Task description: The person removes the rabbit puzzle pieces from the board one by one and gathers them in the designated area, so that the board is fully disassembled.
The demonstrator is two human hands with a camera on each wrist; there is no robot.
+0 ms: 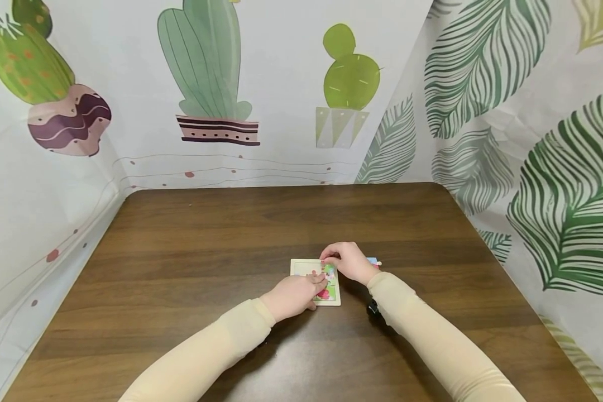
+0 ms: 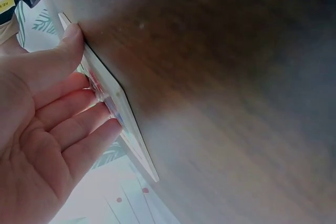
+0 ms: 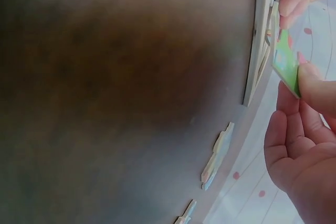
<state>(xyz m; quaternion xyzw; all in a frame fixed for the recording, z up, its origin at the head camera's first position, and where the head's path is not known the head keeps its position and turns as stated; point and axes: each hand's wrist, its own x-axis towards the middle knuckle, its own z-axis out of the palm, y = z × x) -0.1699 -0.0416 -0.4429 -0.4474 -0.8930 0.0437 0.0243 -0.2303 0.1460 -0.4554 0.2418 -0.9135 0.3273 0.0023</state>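
Observation:
A small framed puzzle board (image 1: 300,262) lies flat on the table, with colourful pieces in its right part. My left hand (image 1: 292,296) lies over its lower left; in the left wrist view this hand (image 2: 58,103) has its thumb at the board's edge and its fingers stretched over the pieces. At the board's upper right corner is my right hand (image 1: 350,262). In the right wrist view my right hand (image 3: 304,135) pinches a green puzzle piece (image 3: 286,69) between thumb and fingers, tilted up off the board (image 3: 252,72).
Beyond my right hand, a loose blue and pink piece (image 1: 373,261) lies on the brown table (image 1: 206,234). The right wrist view shows two loose pieces, one nearer the board (image 3: 217,157) and another (image 3: 186,213) at the lower edge. Patterned cloth hangs behind the table.

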